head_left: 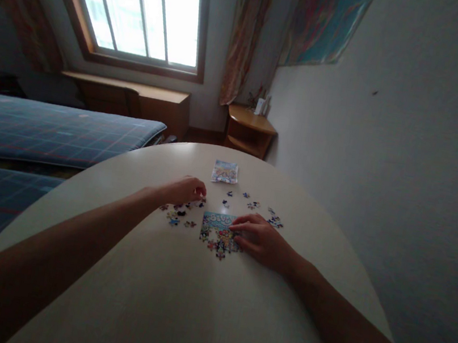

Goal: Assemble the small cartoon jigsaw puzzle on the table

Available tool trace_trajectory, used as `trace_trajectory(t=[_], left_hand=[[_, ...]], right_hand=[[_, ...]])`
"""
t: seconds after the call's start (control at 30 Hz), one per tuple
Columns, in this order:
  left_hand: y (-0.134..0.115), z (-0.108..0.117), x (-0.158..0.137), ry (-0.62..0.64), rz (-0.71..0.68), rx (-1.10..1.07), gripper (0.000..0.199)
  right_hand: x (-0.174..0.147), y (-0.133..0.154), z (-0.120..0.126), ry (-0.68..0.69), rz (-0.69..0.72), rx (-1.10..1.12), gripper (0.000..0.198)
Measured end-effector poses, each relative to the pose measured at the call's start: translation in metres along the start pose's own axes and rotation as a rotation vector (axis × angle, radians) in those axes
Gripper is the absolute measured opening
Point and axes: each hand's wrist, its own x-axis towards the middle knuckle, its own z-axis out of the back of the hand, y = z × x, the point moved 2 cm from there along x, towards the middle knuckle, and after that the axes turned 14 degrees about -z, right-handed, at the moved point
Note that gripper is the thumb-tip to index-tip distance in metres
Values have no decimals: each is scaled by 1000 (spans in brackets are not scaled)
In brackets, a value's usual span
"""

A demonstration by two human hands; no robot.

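A partly assembled jigsaw puzzle point(216, 228) lies on the table, its lower edge ragged. My right hand point(259, 239) rests on its right side with fingers stretched out and slightly apart. To the upper left, my left hand point(186, 190) is over loose puzzle pieces point(173, 220), its fingers curled in toward the thumb. Whatever may be between those fingertips is too small to make out. More loose pieces point(275, 220) are scattered beyond and right of the puzzle. A small creased picture sheet point(225, 172) lies farther back.
The round pale table point(175, 301) has a wall point(404, 180) along its right. A bed with a blue plaid cover point(58, 131) stands to the left. Behind are a wooden corner shelf point(251, 120), a low desk point(158, 95) and a bright window point(150, 5).
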Motion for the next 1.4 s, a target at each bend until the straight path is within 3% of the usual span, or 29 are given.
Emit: trace_trajectory(t=[0.5, 0.77, 0.93, 1.4], left_hand=[[-7, -4, -10, -100, -85, -127, 12], [-68, -10, -49, -337, -11, -213, 12], [-101, -25, -69, -432, -118, -293, 14], [-96, -38, -76, -396, -152, -195, 19]], right_hand=[[1, -4, -1, 6, -16, 10, 25], [0, -1, 0, 7, 12, -19, 27], [-1, 2, 0, 4, 17, -45, 28], [-3, 2, 0, 4, -17, -69, 29]])
